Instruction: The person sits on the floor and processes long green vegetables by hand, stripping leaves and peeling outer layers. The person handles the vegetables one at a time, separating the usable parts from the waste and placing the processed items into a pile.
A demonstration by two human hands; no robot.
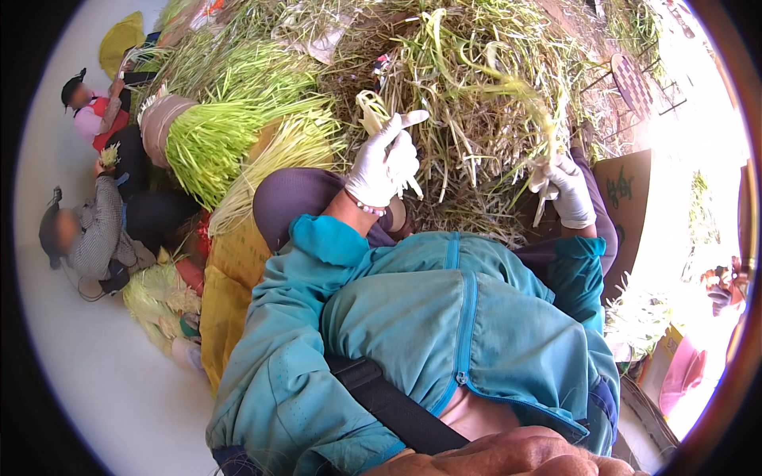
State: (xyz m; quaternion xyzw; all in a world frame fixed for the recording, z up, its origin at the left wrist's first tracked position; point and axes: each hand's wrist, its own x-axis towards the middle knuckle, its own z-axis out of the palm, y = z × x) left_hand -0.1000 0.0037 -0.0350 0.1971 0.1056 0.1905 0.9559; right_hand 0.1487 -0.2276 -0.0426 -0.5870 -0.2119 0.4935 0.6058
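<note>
My left hand (387, 157), in a white glove with a beaded bracelet at the wrist, is closed around a small bunch of pale chive-like stalks (372, 113). Their looped ends rise above the fist and cut-looking white ends poke out below; the index finger points outward. My right hand (562, 184), gloved too, pinches a long yellowish withered leaf strand (539, 110), which blurs upward over the heap. Between and beyond both hands spreads a loose heap of green and dry leaves (464, 143). My hands are apart.
Left of my knee lie loose pale stalks (286, 160) on a yellow sack (229, 297) and a bundle of green stalks (208, 143) bound with a brown band. Two people (101, 232) (98, 113) sit at left. A cardboard box (625, 214) and a checked stool (631, 86) stand at right.
</note>
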